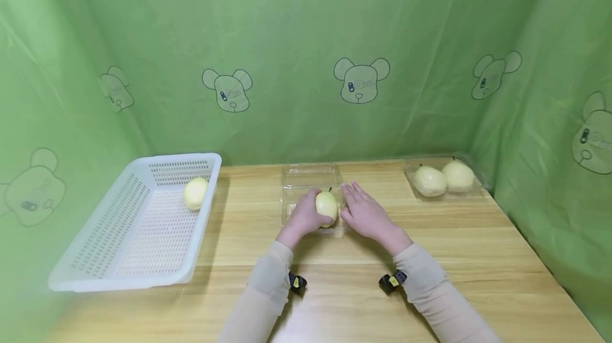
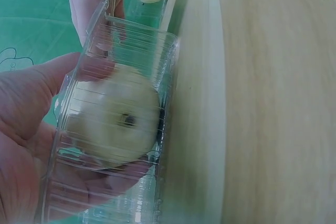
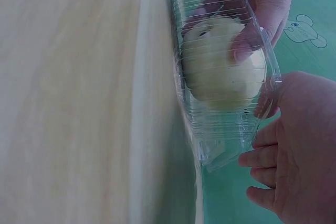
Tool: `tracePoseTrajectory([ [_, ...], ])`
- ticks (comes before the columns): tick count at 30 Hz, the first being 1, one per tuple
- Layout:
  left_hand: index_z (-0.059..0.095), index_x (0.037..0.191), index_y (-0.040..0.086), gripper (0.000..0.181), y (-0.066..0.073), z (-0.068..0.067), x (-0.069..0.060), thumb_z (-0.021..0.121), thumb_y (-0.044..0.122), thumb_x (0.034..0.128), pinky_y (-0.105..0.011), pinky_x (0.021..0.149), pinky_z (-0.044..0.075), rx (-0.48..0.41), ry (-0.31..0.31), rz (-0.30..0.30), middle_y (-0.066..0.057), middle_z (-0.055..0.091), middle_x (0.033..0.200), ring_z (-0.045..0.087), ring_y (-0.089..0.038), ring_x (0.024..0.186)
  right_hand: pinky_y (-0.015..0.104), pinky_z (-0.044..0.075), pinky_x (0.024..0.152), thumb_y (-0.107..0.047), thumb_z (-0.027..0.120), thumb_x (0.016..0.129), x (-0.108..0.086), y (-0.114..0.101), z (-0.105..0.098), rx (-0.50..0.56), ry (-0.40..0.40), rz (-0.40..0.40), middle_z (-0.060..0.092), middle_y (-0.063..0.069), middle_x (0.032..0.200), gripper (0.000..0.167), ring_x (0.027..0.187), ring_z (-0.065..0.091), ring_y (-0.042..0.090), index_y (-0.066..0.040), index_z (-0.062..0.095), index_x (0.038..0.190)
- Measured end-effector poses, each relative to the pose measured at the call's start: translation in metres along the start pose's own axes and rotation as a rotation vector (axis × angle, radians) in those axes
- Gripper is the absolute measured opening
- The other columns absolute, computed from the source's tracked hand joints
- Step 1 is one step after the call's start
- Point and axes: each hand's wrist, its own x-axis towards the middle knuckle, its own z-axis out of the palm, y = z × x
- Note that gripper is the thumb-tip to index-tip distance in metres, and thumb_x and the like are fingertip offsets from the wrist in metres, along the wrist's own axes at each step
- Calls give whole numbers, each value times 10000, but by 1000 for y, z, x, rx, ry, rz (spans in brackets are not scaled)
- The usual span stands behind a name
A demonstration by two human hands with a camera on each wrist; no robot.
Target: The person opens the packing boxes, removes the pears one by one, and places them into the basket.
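Note:
A pale yellow pear (image 1: 327,207) with its stem up sits in a clear plastic clamshell box (image 1: 311,176), whose lid lies folded back towards the curtain. My left hand (image 1: 306,215) grips the pear from the left, thumb on the near side and fingers behind it. On the box's right side, my right hand (image 1: 368,215) rests with fairly straight fingers (image 3: 262,156) near or against the wall. Through the ribbed plastic, the left wrist view shows the pear's dark-centred base (image 2: 127,120); whether it touches the box floor I cannot tell.
To the left stands a white perforated basket (image 1: 203,226) with one pear (image 1: 195,193) at its far right. A second clear box (image 1: 478,189) holding two pears (image 1: 442,177) sits at the back right. Green curtain (image 1: 296,24) surrounds the wooden table (image 1: 344,306).

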Motion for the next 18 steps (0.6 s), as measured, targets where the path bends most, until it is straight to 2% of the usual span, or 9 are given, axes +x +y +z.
tracePoseTrajectory([
  [18,392,1445,48,889,2,-2,-1,836,177,686,-508,942,522,-25,25,9,-219,541,1325,582,-353,1128,507,245,1212,-216,428,968,0,0,1,13,14,2,303,253,1553,610,1460,245,430,110,293,1466],
])
